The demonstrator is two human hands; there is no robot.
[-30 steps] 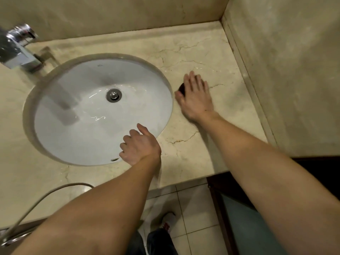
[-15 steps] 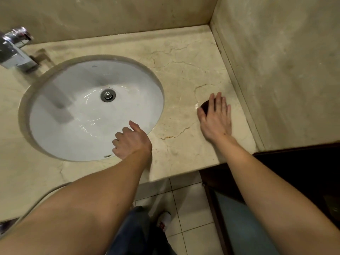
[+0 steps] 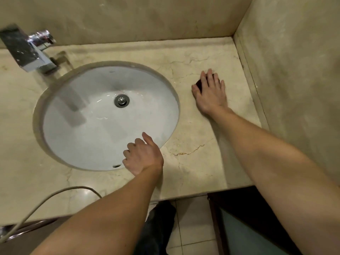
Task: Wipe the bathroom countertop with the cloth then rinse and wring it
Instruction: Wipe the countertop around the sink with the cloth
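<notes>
My right hand [image 3: 210, 92] lies flat with straight fingers on a small dark cloth [image 3: 199, 84], pressing it onto the beige marble countertop [image 3: 198, 137] to the right of the sink. Most of the cloth is hidden under the palm and fingers. My left hand [image 3: 142, 155] rests at the near rim of the white oval sink [image 3: 88, 133], fingers loosely curled, thumb out, holding nothing. The sink's metal drain [image 3: 121, 100] sits in the middle of the basin.
A chrome faucet [image 3: 32, 52] stands at the back left of the sink. Marble walls close the counter at the back and at the right [image 3: 294, 80]. A grey cable [image 3: 46, 201] crosses the counter's near left edge. Tiled floor [image 3: 193, 227] lies below.
My right hand with the cloth slid from beside the sink rim toward the near right, then back away toward the rear of the counter. My left hand stayed at the sink's near rim.
</notes>
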